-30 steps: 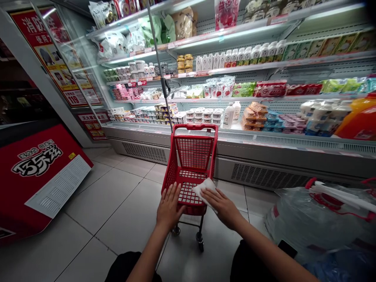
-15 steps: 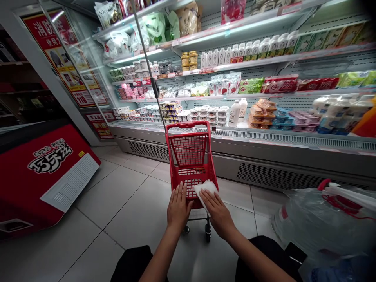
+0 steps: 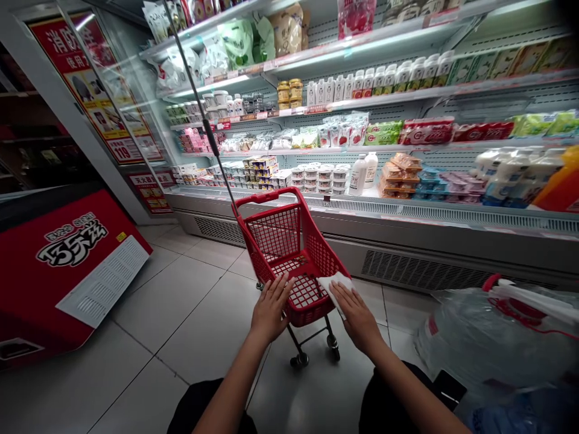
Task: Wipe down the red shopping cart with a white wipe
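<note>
A small red shopping cart (image 3: 307,316) stands in front of me, turned at an angle, with a tall thin pole (image 3: 212,138) rising from its handle end. My left hand (image 3: 270,307) is open, fingers stretched out and touching the left side of the basket's near end. At the right side of that end, my right hand (image 3: 355,310) holds a folded white cloth (image 3: 335,281) against the basket rim. The cloth lies partly under the fingers. Inside the basket, the grid floor shows.
A refrigerated display (image 3: 407,244) of dairy goods and drinks runs behind the cart. On the left stands a red freezer (image 3: 113,217). Wrapped large water bottles (image 3: 488,337) stand at the right, with a dark phone-like object (image 3: 449,389) near my knee.
The cart has swivelled, its handle end swinging left and its near end shifting right. The pole tilts further left. My right hand and cloth have moved right with the rim.
</note>
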Action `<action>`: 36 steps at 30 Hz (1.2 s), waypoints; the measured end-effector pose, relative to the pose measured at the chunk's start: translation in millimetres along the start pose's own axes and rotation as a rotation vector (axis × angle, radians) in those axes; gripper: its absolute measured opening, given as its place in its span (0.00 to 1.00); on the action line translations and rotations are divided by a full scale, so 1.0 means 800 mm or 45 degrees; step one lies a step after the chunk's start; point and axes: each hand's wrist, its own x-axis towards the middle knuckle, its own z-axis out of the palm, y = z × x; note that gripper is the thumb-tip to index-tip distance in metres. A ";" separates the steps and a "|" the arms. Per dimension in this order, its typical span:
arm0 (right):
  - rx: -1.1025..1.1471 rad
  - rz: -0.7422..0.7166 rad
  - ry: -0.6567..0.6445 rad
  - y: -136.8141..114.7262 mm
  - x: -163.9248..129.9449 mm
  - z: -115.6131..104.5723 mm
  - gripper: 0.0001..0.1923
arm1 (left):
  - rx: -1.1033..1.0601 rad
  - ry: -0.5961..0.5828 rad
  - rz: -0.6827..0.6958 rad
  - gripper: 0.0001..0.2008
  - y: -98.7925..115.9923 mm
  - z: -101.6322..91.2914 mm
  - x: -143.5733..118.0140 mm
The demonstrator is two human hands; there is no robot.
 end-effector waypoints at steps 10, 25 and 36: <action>0.194 -0.110 0.014 -0.093 -0.001 0.009 0.57 | -0.021 0.157 -0.180 0.55 0.073 0.040 0.013; 0.023 0.086 0.038 -0.030 -0.015 -0.011 0.56 | 0.082 0.145 -0.147 0.51 0.023 0.029 0.040; -0.052 -0.003 0.062 -0.051 0.007 -0.017 0.55 | 0.059 0.157 -0.057 0.48 0.057 0.026 0.040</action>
